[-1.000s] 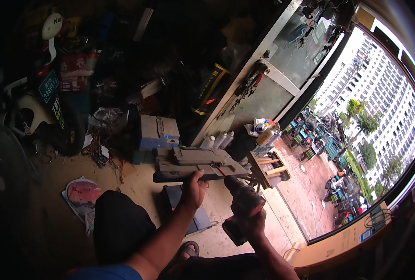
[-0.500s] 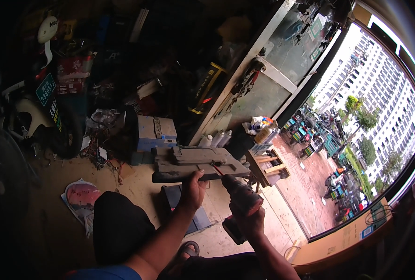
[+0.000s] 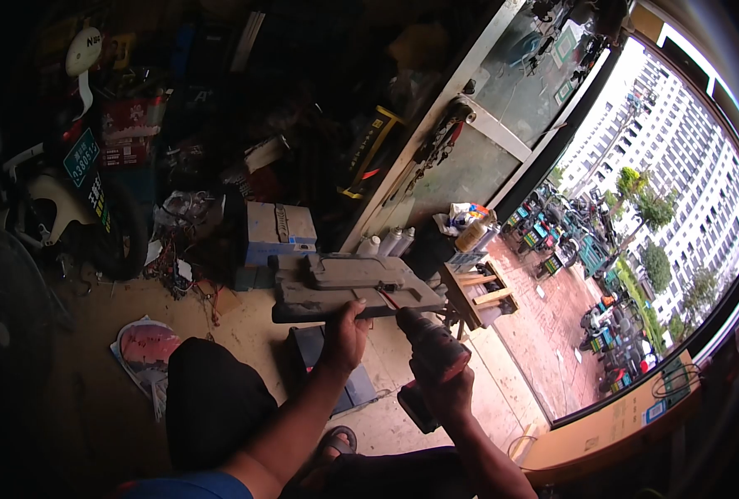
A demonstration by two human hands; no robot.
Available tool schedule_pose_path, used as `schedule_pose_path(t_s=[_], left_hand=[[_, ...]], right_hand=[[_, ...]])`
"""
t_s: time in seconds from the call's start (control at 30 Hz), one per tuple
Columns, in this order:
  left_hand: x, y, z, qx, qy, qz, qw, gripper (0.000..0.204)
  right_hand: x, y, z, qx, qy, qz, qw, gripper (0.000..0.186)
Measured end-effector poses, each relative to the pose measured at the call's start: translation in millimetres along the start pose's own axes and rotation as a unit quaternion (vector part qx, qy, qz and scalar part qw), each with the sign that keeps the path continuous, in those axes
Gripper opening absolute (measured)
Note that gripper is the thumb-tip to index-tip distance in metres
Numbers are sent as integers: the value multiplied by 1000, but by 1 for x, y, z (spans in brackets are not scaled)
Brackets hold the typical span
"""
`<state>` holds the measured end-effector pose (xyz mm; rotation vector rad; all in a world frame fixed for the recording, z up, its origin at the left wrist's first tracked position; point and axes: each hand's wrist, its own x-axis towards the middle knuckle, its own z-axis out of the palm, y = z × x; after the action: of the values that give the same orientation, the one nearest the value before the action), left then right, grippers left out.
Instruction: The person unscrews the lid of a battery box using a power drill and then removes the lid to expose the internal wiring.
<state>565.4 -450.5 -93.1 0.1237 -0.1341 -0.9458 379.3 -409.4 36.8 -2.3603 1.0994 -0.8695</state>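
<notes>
My left hand point(image 3: 347, 339) grips the near edge of a flat, dusty dark panel point(image 3: 328, 287) with a raised middle, its thumb on top and its other fingers underneath. The panel is held up above the floor. In my right hand point(image 3: 450, 395) is a cordless drill point(image 3: 437, 349), its battery at the base of the handle. A thin reddish bit point(image 3: 392, 301) runs from the drill to a small dark fitting point(image 3: 388, 287) on the panel's top. Whether the bit sits in a screw is too small to tell.
Below the panel, a dark flat box point(image 3: 353, 391) lies on the floor. A blue-and-white carton point(image 3: 279, 231), spray cans point(image 3: 394, 242) and a wooden stool point(image 3: 479, 298) stand beyond it. To the left are a hand fan point(image 3: 147, 353) and a scooter point(image 3: 70, 208). The doorway opens at right.
Almost everything stays the same. Panel and drill shift very slightly in the picture, and the bit keeps pointing at the small fitting.
</notes>
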Motion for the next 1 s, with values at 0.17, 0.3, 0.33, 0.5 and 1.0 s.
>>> schedule_pose_path(t_s=[0.17, 0.3, 0.33, 0.5, 1.0], left_hand=[[-4, 3, 11, -1, 14, -4, 1000, 35], [-1, 1, 6, -10, 11, -2, 1000, 34], [0, 1, 3, -9, 9, -2, 1000, 33], [2, -1, -3, -2, 13, -3, 1000, 31], [-3, -1, -1, 13, 10, 30, 999, 40]], right_hand=[[1, 0, -1, -10, 3, -7, 1000, 31], [1, 3, 0, 2, 7, -19, 1000, 32], [1, 3, 0, 1, 5, -14, 1000, 32], [0, 8, 1, -14, 3, -40, 999, 31], [3, 21, 5, -86, 4, -127, 988, 40]])
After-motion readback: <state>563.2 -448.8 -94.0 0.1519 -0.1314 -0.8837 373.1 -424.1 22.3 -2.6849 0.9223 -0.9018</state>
